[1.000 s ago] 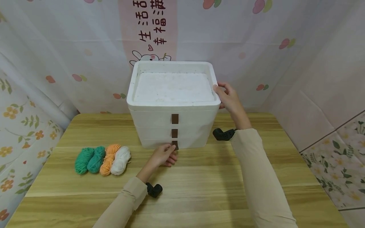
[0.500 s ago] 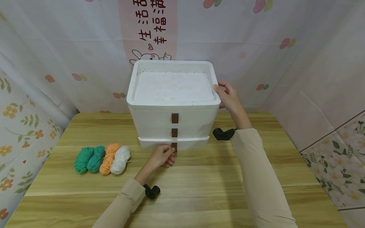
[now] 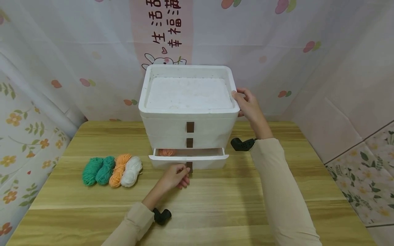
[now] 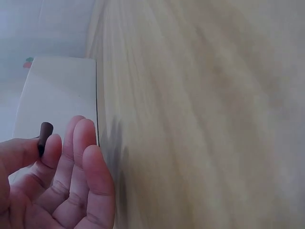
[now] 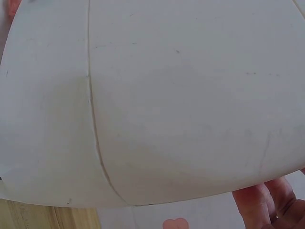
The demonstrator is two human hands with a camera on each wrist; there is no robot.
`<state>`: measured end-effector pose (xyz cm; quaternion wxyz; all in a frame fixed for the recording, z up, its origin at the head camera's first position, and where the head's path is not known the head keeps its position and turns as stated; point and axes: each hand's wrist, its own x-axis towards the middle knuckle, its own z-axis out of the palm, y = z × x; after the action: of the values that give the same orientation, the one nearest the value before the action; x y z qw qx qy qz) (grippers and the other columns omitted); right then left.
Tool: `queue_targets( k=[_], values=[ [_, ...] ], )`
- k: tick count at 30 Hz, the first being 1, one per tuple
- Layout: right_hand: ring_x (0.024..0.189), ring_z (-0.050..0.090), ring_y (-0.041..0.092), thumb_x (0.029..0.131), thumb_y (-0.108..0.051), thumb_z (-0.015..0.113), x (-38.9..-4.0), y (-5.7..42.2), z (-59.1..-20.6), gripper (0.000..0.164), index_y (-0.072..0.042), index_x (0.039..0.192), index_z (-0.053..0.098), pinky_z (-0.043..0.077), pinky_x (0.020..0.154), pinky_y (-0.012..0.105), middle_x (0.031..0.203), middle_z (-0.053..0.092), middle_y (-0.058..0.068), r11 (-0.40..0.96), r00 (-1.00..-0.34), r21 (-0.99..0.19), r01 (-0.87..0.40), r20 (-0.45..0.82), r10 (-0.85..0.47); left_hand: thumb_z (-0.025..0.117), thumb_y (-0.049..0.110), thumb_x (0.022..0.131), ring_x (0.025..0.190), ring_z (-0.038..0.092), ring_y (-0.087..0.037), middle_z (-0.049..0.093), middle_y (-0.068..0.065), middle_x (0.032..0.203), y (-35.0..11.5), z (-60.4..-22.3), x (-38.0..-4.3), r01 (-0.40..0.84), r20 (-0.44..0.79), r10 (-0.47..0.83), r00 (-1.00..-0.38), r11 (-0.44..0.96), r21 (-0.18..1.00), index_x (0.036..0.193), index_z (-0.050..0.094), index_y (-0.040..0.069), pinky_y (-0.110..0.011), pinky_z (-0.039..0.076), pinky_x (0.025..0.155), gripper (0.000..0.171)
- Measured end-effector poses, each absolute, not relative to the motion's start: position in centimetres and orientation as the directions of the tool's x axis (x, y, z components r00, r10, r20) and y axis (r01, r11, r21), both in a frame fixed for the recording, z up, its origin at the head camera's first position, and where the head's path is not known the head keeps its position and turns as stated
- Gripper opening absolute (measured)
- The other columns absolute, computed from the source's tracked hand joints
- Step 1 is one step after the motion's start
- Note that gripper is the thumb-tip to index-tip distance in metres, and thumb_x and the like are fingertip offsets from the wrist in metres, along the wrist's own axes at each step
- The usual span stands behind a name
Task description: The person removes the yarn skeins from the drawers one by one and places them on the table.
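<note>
A white drawer unit (image 3: 166,127) with a recessed top stands at the back of the table. Its bottom drawer (image 3: 209,165) is pulled partway out, and a coral-coloured ball of yarn (image 3: 167,152) shows inside at the left. Between thumb and index finger, my left hand (image 3: 174,177) pinches the drawer's brown pull tab (image 4: 45,131); its other fingers extend below. At the unit's upper right corner, my right hand (image 3: 250,108) grips the rim, thumb on top. The right wrist view shows mostly the unit's white side, with part of that hand (image 5: 267,205) at the lower right.
Two green skeins (image 3: 92,171), an orange skein (image 3: 120,170) and a white skein (image 3: 131,171) lie side by side on the wooden table (image 3: 221,205), left of the unit. A printed curtain (image 3: 246,34) hangs behind.
The bottom drawer has slid out toward me, with my left hand holding its tab and moving back. The coral yarn has come into sight. My right hand keeps its hold on the rim.
</note>
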<state>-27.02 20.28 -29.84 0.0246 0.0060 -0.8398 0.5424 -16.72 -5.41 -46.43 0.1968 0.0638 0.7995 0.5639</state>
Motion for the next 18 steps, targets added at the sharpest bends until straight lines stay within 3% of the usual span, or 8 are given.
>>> queue_targets(
  k=[18],
  values=[
    [0.085, 0.055, 0.014, 0.093, -0.053, 0.042, -27.1, 20.2, -29.7, 0.060, -0.015, 0.139, 0.037, 0.051, 0.064, 0.021, 0.108, 0.051, 0.005, 0.427, -0.999, -0.904, -0.018, 0.038, 0.037, 0.051, 0.021, 0.096, 0.053, 0.060, -0.011, 0.066, -0.012, 0.067, -6.0, -46.4, -12.9, -0.018, -0.190, 0.424, -0.886, 0.377, 0.926, 0.074, 0.060, -0.003, -0.029, 0.050, 0.046, 0.033]
  ],
)
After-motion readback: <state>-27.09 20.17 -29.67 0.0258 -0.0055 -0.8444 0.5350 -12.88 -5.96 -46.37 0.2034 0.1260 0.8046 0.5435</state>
